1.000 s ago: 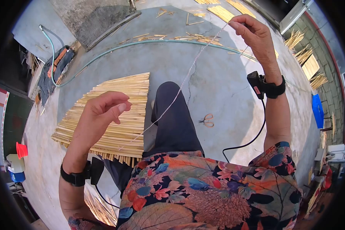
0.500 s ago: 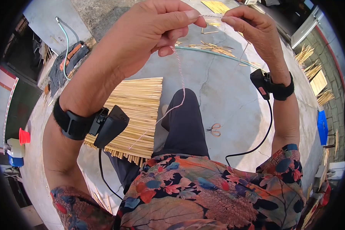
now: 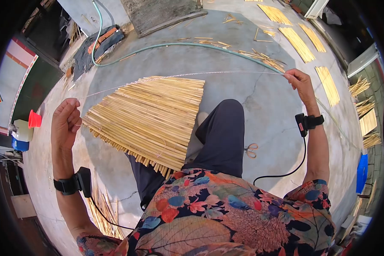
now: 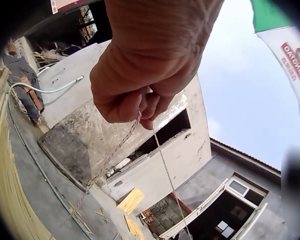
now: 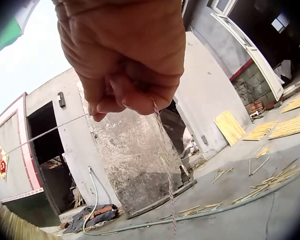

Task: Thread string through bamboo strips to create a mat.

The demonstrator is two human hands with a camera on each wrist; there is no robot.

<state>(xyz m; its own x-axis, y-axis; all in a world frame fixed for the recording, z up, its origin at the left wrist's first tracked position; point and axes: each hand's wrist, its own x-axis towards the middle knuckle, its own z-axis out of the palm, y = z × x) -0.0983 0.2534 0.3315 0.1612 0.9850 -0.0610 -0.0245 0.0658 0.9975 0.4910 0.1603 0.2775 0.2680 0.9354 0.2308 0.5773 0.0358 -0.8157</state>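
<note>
In the head view a thin pink-and-white string (image 3: 230,71) runs nearly straight between my two raised hands, across the far edge of a mat of pale reed stalks (image 3: 145,115). My left hand (image 3: 66,121) is beyond the mat's left side, its fingertips pinching the string. Far to the right, my right hand (image 3: 302,87) pinches the other end of that stretch. From each hand a loose length of string hangs down, as the left wrist view of the string (image 4: 125,142) and the right wrist view of the string (image 5: 165,165) show. The mat lies over my left leg.
Scissors (image 3: 251,150) lie on the concrete floor right of my knee. A green hose (image 3: 175,44) curves across the floor beyond the mat, with loose stalks (image 3: 260,57) beside it. Finished-looking reed panels (image 3: 296,45) lie at the far right. A red bucket (image 3: 35,119) stands at left.
My left hand came from over the mat to meet my right hand and took the string. Since then both hands have spread apart, drawing the string out between them.
</note>
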